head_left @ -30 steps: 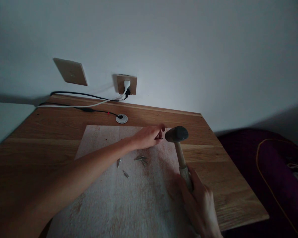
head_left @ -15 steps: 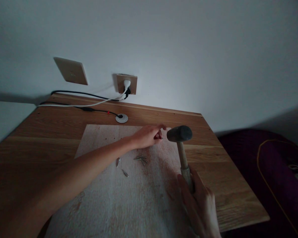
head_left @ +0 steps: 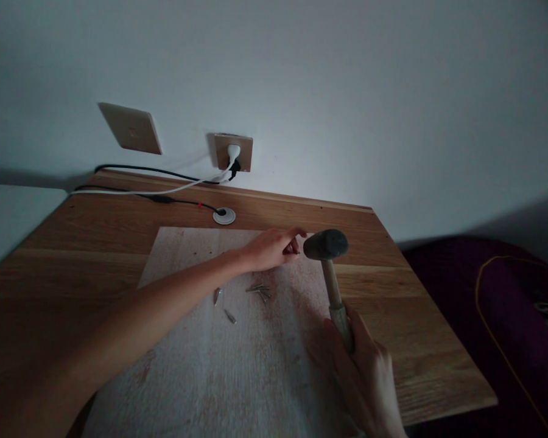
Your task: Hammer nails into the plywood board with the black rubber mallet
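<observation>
My right hand (head_left: 365,377) is wrapped round the wooden handle of a mallet (head_left: 326,255) whose dark head hovers at the far right of a pale board (head_left: 237,365). My left hand (head_left: 274,249) reaches across the board and pinches a small nail, mostly hidden by the fingers, right beside the mallet head. Several loose nails (head_left: 259,292) lie on the board just below that hand, and two more (head_left: 223,305) lie a little to the left.
The board rests on a wooden desk (head_left: 73,255). At the back, a cable grommet (head_left: 223,215), black and white cables (head_left: 155,188) and a wall socket (head_left: 232,152) with plugs. A blank wall plate (head_left: 130,129) hangs left. A dark purple cushion (head_left: 497,304) sits right of the desk.
The mallet head swung slightly right and away from my left fingers, then came back left close to them. My left hand stayed in place.
</observation>
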Tool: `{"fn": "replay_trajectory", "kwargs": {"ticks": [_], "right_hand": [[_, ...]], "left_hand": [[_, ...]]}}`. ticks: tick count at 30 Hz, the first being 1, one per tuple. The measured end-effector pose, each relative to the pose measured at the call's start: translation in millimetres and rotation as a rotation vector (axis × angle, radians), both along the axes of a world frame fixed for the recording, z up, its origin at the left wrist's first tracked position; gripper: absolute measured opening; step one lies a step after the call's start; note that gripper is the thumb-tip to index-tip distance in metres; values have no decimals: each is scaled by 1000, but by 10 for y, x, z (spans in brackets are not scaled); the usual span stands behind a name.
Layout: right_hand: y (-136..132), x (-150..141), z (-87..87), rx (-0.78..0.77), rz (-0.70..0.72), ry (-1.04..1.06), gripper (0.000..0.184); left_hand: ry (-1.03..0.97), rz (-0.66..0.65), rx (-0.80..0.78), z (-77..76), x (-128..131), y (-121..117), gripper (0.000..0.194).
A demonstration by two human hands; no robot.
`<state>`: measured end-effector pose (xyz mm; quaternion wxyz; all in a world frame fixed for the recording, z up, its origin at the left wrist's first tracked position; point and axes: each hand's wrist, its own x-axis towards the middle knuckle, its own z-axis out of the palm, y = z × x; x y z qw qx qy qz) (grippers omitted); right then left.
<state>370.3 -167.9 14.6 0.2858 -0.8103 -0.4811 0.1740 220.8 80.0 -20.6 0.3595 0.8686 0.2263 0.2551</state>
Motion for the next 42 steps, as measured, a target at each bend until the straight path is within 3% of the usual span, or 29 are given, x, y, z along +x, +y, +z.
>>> {"fn": "replay_trajectory", "kwargs": {"ticks": [10, 20, 31, 42], "right_hand": [[27, 25, -41, -33, 53, -22, 60], [41, 107, -159, 27, 68, -62, 61], [-8, 19, -2, 15, 18, -53, 56], [27, 8, -46, -6, 47, -49, 55]], "left_hand": [[18, 3, -1, 34, 3, -9, 50], [0, 16, -28, 32, 11, -13, 51], [26, 18, -13, 36, -5, -18, 44], [4, 12, -9, 18, 8, -7, 51]]}}
